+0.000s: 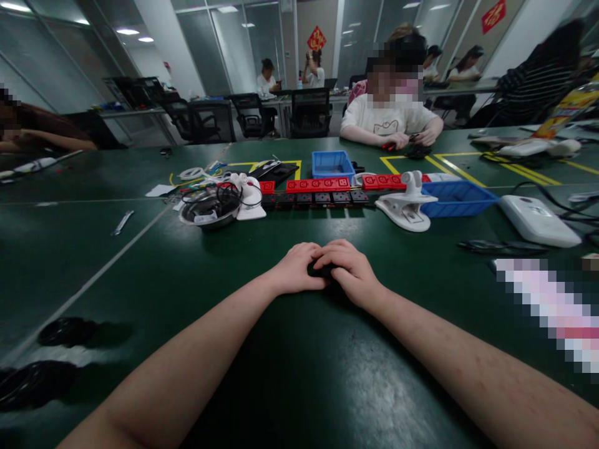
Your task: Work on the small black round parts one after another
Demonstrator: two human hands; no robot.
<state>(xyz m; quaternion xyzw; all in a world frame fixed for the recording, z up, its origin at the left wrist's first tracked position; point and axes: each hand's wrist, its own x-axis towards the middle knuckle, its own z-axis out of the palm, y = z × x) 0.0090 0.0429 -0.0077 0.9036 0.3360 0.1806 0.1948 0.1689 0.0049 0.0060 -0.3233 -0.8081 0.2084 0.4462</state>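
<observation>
Both hands meet over a small black object (320, 269) at the middle of the green table (281, 349). My left hand (299, 268) wraps it from the left, thumb along the near side. From the right, my right hand (350, 268) curls over its top, fingertips close to the left hand. Most of the object is hidden under the fingers, so its kind is unclear. Two coiled black cables (65, 332) lie at the near left.
Ahead stand red power strips (318, 185), black socket strips (322, 199), a metal bowl (210, 215), white clip-on bases (407, 206) and blue bins (458, 198). A wrench (122, 222) lies left, a white device (538, 219) right. Across the table a person (388, 118) handles something dark.
</observation>
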